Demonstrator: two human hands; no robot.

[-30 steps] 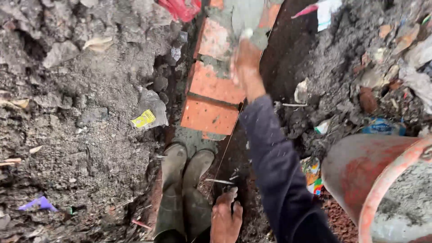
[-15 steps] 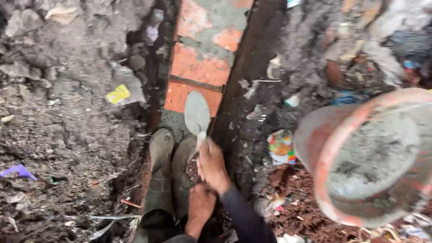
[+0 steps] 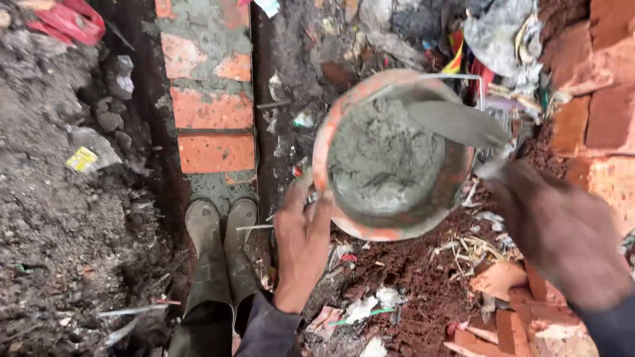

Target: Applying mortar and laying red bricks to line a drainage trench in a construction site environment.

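Observation:
An orange bucket (image 3: 344,125) half full of wet grey mortar (image 3: 383,158) stands on red soil at the middle of the view. My left hand (image 3: 301,248) rests flat against the bucket's near left rim, fingers spread. My right hand (image 3: 562,231), blurred, grips the handle of a trowel (image 3: 456,122) whose grey blade lies over the bucket's far right rim. A course of red bricks (image 3: 215,109) with grey mortar joints runs along a narrow trench at the left. My rubber boots (image 3: 221,241) stand in that trench just below the last brick.
Dark rubble and soil fill the left side, with a yellow wrapper (image 3: 83,158) and a red scrap (image 3: 63,20) on it. Stacked red bricks (image 3: 595,86) stand at the right edge. Plastic litter and broken brick pieces (image 3: 522,317) lie about the bucket.
The view has swung right, bringing the bucket to the middle. My right hand has carried the trowel from above the bricks to the bucket's rim, and my left hand has come onto the bucket.

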